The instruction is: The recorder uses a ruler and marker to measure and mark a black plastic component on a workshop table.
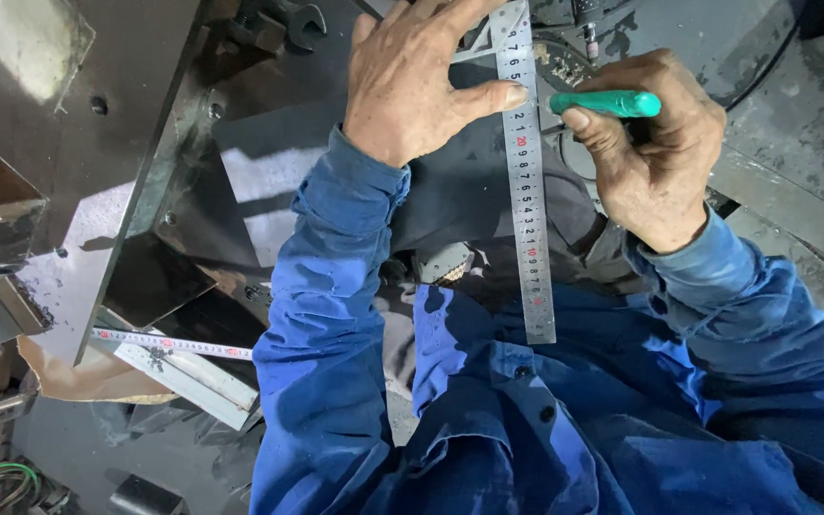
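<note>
Your left hand (412,86) lies flat with fingers spread, pressing one steel ruler (527,172) onto the dark metal plate (450,191). Just right of the ruler, your right hand (655,157) has its fingers closed around one green marker (607,103), its tip at the ruler's edge. One tape measure strip (169,343) lies well left of the ruler.

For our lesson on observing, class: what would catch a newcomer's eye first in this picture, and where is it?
First, the long steel ruler running up the middle, pressed flat onto the dark metal sheet by the left hand. Just right of it, the right hand grips a bright green marker, its tip at the ruler's edge. The blue sleeves fill the bottom of the view.
</note>
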